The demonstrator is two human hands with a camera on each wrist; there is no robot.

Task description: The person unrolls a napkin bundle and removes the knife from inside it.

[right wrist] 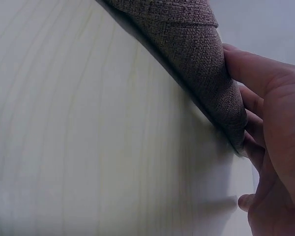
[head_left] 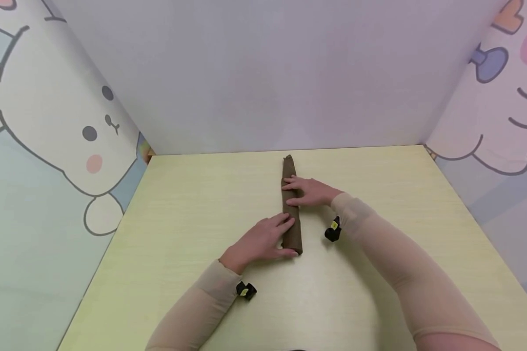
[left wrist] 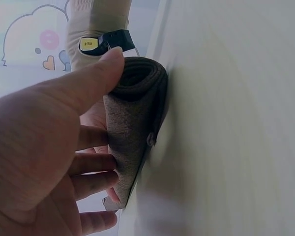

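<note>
A dark brown cloth (head_left: 293, 240), rolled into a long narrow roll, lies on the table pointing away from me. My left hand (head_left: 260, 240) rests its fingers on the near part, with the thumb at the near end. Farther up the roll, my right hand (head_left: 313, 191) lays its fingers across the top from the right. The left wrist view shows the spiral end of the cloth (left wrist: 130, 110) beside the thumb, the fingers fairly straight along its side. In the right wrist view the woven cloth (right wrist: 187, 54) touches the right thumb and fingers; some fingertips are hidden behind it.
The pale wooden table (head_left: 180, 219) extends around the roll. A plain wall (head_left: 268, 73) stands at its back edge, and cartoon-printed walls (head_left: 48, 146) flank it. Small black wrist devices (head_left: 333, 231) hang at both sleeves.
</note>
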